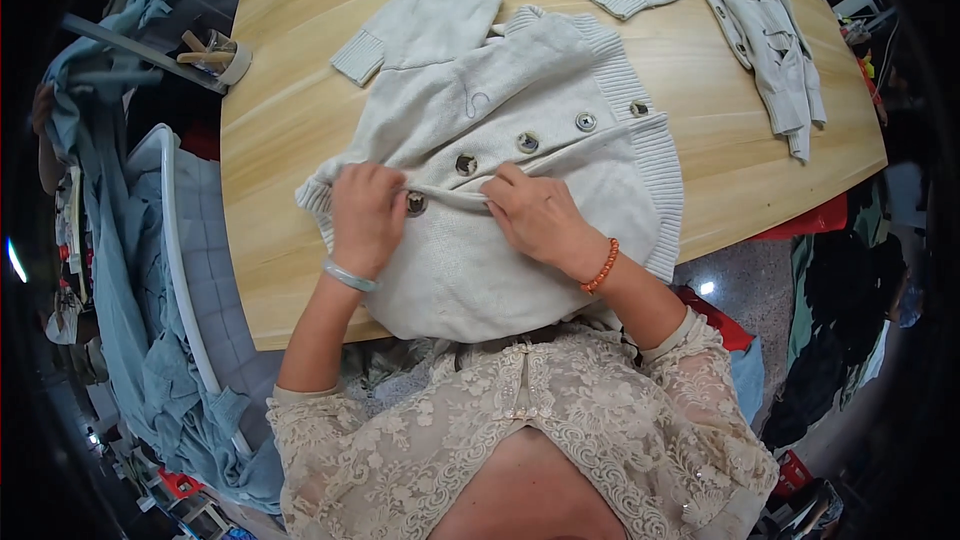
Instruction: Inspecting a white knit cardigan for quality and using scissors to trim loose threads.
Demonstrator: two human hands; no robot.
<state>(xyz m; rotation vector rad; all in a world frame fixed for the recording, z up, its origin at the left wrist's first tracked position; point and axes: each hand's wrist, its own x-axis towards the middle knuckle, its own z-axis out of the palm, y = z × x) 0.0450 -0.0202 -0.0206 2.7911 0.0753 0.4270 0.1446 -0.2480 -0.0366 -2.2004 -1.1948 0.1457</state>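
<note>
A cream knitted cardigan lies spread on the table in front of me, one ribbed-cuff sleeve stretched toward the far left. Several dark round buttons run in a slanting row along its front edge. My left hand pinches the front edge beside the lowest button. To its right, my right hand has its fingers closed on the same edge, a short stretch of folded knit between the two hands. A loose loop of dark thread rests on the fabric above.
Another cream cardigan lies at the table's far right. At the left rim stands a cup with wooden-handled tools. A white-rimmed bin draped with blue-grey garments stands left of the table.
</note>
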